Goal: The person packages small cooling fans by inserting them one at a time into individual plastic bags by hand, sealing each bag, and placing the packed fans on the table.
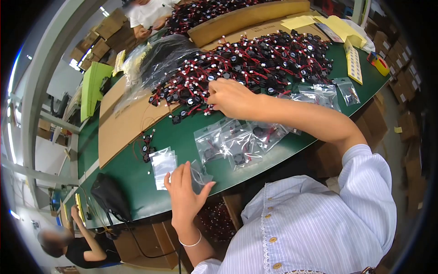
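My right hand (233,99) reaches into the near edge of a big heap of small black fans (269,59) with red and black wires and white plugs. Its fingers are curled closed among the wires, and the fingertips and whatever they grip are hidden. Low on the green table, my left hand (185,189) has a clear plastic zip bag (200,176) between thumb and fingers. Beside it lies a stack of flat, unfilled bags (163,166). Between my hands, several clear bags (239,148) hold a fan each, some overlapping.
A few loose fans (147,148) lie left of the stack. Cardboard (114,123) and crumpled plastic film (137,77) cover the left. A tape dispenser (378,64) stands far right, a black bag (111,196) at lower left. Co-workers (148,13) sit across the table and at lower left.
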A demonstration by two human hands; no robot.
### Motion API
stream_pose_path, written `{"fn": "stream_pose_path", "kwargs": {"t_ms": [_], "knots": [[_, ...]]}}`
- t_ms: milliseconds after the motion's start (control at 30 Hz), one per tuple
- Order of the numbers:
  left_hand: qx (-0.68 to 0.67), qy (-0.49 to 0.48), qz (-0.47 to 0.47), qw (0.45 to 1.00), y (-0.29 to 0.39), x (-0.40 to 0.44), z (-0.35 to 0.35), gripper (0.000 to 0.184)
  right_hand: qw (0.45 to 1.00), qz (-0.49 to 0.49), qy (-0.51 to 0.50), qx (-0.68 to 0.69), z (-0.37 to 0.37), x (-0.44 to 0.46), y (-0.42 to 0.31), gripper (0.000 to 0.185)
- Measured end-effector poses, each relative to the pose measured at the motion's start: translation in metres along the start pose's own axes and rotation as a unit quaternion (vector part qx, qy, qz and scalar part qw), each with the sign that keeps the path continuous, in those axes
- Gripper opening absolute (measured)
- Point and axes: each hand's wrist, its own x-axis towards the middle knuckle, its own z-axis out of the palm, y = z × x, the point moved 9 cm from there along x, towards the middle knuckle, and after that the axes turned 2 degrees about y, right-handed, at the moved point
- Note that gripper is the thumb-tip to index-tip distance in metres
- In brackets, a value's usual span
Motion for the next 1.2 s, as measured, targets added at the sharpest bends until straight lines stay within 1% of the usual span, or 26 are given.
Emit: {"fn": "stream_pose_path", "kwargs": {"t_ms": [67,100,167,200,267,333,367,400,433,467,533,567,600,633,667,700,733,800,833,867,933,967,1000,1033,1067,1200], "knots": [[-0.006,0.006,0.002,1.0,-0.008,0.002,0.005,0.074,0.998,-0.055,-0.021,-0.004,0.019,0.01,0.002,0.008],[0.003,0.006,0.0,1.0,-0.01,0.002,0.006,0.076,0.998,-0.057,-0.021,-0.004,0.023,0.013,0.002,0.008],[0.012,0.006,-0.006,1.0,-0.017,0.002,0.012,0.077,0.985,-0.086,-0.049,-0.14,0.038,0.015,0.0,0.011],[-0.001,-0.014,-0.016,1.0,-0.023,0.002,0.019,0.08,0.985,-0.087,-0.049,-0.139,0.038,0.016,0.001,0.011],[-0.014,-0.032,-0.027,0.999,-0.028,0.002,0.025,0.083,0.999,0.026,-0.03,0.016,0.028,0.023,0.024,0.014],[0.002,-0.017,-0.044,0.999,-0.03,0.003,0.024,0.088,0.985,0.102,0.024,0.139,0.009,0.027,0.047,0.018],[0.001,-0.015,-0.041,0.999,-0.027,0.004,0.024,0.088,0.942,0.184,0.026,0.279,0.012,0.026,0.065,0.02],[0.016,0.019,-0.041,0.999,-0.024,0.006,0.015,0.086,0.873,0.261,0.028,0.411,0.014,0.022,0.074,0.022],[0.032,0.054,-0.039,0.997,-0.02,0.008,0.007,0.083,0.828,0.324,0.055,0.455,0.004,0.015,0.08,0.029],[0.031,0.056,-0.035,0.997,-0.017,0.011,0.005,0.083,0.805,0.348,0.051,0.478,0.001,0.012,0.084,0.03],[-0.019,0.147,-0.021,0.989,-0.007,0.009,-0.013,0.072,0.736,0.383,0.052,0.555,-0.002,0.001,0.079,0.021],[-0.117,0.166,-0.032,0.979,-0.002,0.008,-0.016,0.061,0.718,0.373,0.046,0.586,-0.005,-0.004,0.069,0.02],[-0.118,0.166,-0.032,0.978,0.011,0.009,-0.015,0.061,0.697,0.363,0.039,0.617,-0.012,-0.011,0.054,0.02],[-0.354,0.143,-0.099,0.919,0.011,0.009,-0.003,0.059,0.677,0.357,0.024,0.643,-0.017,-0.019,0.038,0.019],[-0.567,0.111,-0.16,0.8,0.018,0.01,0.015,0.056,0.649,0.355,0.007,0.672,-0.012,-0.03,0.028,0.017],[-0.626,0.107,-0.137,0.76,0.035,0.018,0.015,0.05,0.628,0.36,-0.012,0.69,-0.014,-0.042,0.012,0.015],[-0.628,0.107,-0.139,0.758,0.042,0.022,0.018,0.05,0.606,0.366,-0.031,0.706,-0.018,-0.054,-0.005,0.014],[-0.827,0.022,-0.155,0.54,0.066,0.03,0.04,0.043,0.559,0.375,-0.049,0.738,-0.015,-0.078,-0.029,0.013],[-0.85,0.004,-0.178,0.496,0.074,0.032,0.043,0.034,0.539,0.343,-0.064,0.766,-0.021,-0.083,-0.043,0.013],[-0.851,0.003,-0.179,0.494,0.076,0.031,0.046,0.034,0.546,0.371,-0.074,0.747,-0.016,-0.096,-0.042,0.013],[-0.846,0.021,-0.163,0.507,0.076,0.028,0.046,0.027,0.604,0.352,-0.056,0.713,-0.021,-0.106,-0.04,0.015],[-0.82,0.058,-0.198,0.534,0.072,0.026,0.046,0.024,0.603,0.353,-0.054,0.713,-0.022,-0.11,-0.043,0.015],[-0.819,0.056,-0.199,0.535,0.074,0.026,0.047,0.024,0.606,0.349,-0.005,0.715,-0.03,-0.112,-0.04,0.017],[-0.798,0.065,-0.193,0.567,0.074,0.024,0.045,0.021,0.607,0.343,0.045,0.716,-0.038,-0.115,-0.036,0.019],[-0.775,0.075,-0.186,0.599,0.074,0.023,0.042,0.019,0.605,0.343,0.046,0.717,-0.038,-0.118,-0.036,0.019],[-0.788,0.037,-0.169,0.59,0.082,0.022,0.041,0.016,0.636,0.341,0.077,0.688,-0.051,-0.125,-0.034,0.016]]}}
